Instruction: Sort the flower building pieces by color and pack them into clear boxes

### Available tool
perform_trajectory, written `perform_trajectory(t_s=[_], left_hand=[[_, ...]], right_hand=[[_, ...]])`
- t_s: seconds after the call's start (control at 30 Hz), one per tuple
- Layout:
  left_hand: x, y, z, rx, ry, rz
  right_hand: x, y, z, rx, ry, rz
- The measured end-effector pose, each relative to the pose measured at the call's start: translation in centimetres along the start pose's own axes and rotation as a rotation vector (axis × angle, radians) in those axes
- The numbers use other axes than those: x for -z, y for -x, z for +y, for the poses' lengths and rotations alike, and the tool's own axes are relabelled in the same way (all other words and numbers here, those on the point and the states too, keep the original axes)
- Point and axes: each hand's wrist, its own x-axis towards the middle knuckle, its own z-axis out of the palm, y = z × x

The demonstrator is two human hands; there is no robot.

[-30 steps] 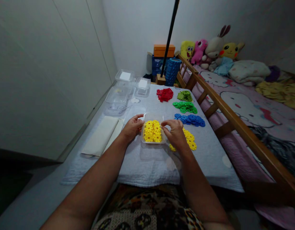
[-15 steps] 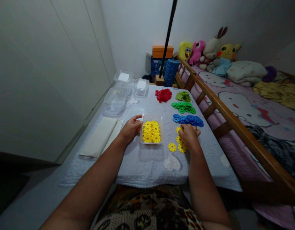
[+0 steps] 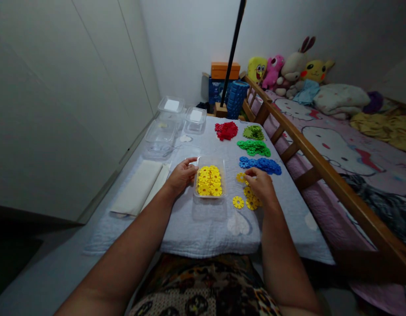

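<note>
A clear plastic tub [image 3: 211,160] sits on the quilted mat [image 3: 203,224], partly filled with yellow flower-shaped discs [image 3: 209,181]. My left hand [image 3: 182,175] grips the tub's left wall, fingers curled round it. My right hand [image 3: 261,185] is to the right of the tub, over the loose yellow discs [image 3: 238,202], and pinches one yellow disc [image 3: 241,177] between thumb and fingers. Part of the yellow pile is hidden under that hand.
Beyond lie piles of blue discs [image 3: 260,164], green discs [image 3: 254,147], olive-green discs [image 3: 253,131] and red discs [image 3: 226,130]. Empty clear tubs [image 3: 163,134] and lids stand at the far left. A wooden bed rail [image 3: 308,158] runs along the right; a black pole [image 3: 232,50] rises behind.
My right hand left the tub, went right to the loose yellow discs, and now lifts one toward the tub. My left hand has stayed on the tub.
</note>
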Motion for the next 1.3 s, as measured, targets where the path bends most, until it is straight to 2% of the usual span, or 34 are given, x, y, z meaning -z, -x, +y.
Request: perform_trajectory(t_s=[0.17,0.37,0.77,0.93,1.1,1.2,1.3], left_hand=[[-0.1,0.0,0.0,0.003,-0.007,0.005],[-0.3,0.2,0.2,-0.003,-0.01,-0.006],[-0.3,0.2,0.2,-0.004,0.006,0.004],[-0.2,0.2,0.2,0.0,0.0,-0.012],[-0.2,0.2,0.2,0.002,0.002,-0.006],[-0.3,0.2,0.2,0.005,0.002,0.002],[-0.3,0.2,0.2,-0.003,0.001,0.001]], right_hand=[[-0.1,0.4,-2.9,0.139,-0.219,0.052],[-1.9,1.3,-7.1,0.319,-0.107,-0.015],[-4.6,-0.2,-10.3,0.275,0.112,-0.139],[-5.5,-0.3,-10.2,0.251,0.105,-0.132],[-4.3,-0.1,-9.0,0.264,0.037,-0.09],[-2.9,-0.3,-7.2,0.251,0.022,-0.034],[-1.5,-0.6,-4.3,0.228,0.037,-0.007]])
